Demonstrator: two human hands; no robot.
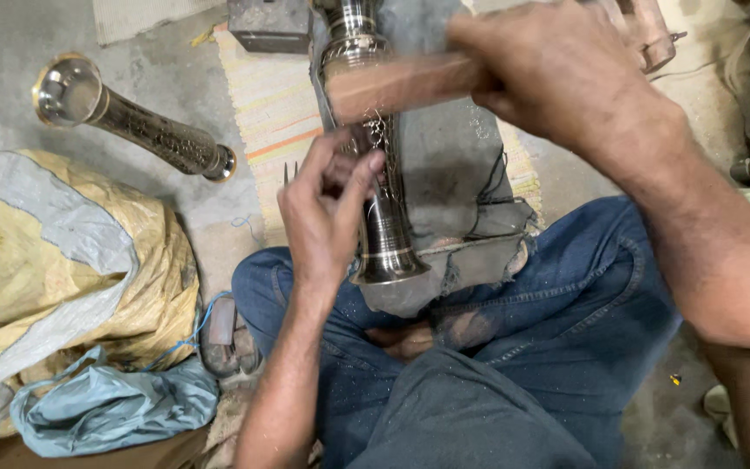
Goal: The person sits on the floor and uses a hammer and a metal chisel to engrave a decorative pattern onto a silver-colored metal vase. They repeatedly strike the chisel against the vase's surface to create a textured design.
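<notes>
Yellow sack (123,287) left of vase (384,217)

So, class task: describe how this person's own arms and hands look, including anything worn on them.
Both forearms are bare, with no sleeves in view. The left hand and the right hand wear no gloves, rings or wristbands that can be seen. The legs below are in blue jeans.
</notes>
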